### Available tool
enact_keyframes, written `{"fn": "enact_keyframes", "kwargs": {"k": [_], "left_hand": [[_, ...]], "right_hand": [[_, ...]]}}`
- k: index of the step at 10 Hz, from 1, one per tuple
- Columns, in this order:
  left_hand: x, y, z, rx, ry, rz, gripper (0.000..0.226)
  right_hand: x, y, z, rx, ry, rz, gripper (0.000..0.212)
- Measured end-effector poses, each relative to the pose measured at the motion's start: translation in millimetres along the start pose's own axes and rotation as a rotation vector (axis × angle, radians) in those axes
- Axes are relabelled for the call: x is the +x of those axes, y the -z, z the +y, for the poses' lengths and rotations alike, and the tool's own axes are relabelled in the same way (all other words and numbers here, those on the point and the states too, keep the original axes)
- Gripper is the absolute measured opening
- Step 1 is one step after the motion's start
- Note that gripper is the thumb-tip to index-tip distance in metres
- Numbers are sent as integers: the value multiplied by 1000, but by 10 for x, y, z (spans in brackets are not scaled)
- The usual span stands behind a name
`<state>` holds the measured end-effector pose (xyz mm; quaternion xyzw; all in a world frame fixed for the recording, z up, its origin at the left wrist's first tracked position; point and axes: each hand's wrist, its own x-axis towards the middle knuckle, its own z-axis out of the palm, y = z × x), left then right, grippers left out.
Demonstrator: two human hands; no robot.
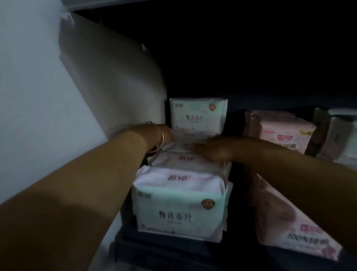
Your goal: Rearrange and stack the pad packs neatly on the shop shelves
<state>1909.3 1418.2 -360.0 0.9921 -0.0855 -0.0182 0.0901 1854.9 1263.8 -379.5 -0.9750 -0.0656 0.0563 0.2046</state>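
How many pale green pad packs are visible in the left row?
3: front pack, second pack under the hands, and back pack standing upright. A fourth may be hidden between the hands.

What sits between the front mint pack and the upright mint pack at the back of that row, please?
In the head view, one pink-topped pack fills that stretch between the front mint pack and the upright mint pack. The left hand and right hand meet above it.
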Motion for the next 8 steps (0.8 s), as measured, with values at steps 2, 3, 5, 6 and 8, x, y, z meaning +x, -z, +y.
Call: {"fn": "enact_keyframes", "kwargs": {"k": [2, 3, 5, 6, 8], "left_hand": [[-457, -55, -71, -13, 2, -64, 44], [-565, -109, 0, 11, -15, -45, 44], [-597, -112, 77, 83, -39, -17, 37], [-604, -148, 26, -11, -21, 98, 37], [-794, -211, 61, -82, 22, 196, 34]], "right_hand": [[-119, -201, -128, -319, -36, 90, 66], [-82, -269, -153, -379, -98, 93, 68], [-77, -269, -133, -272, -37, 154, 67], [-152, -251, -126, -292, -114, 135, 79], [-241, -333, -178, -227, -123, 153, 84]]}}
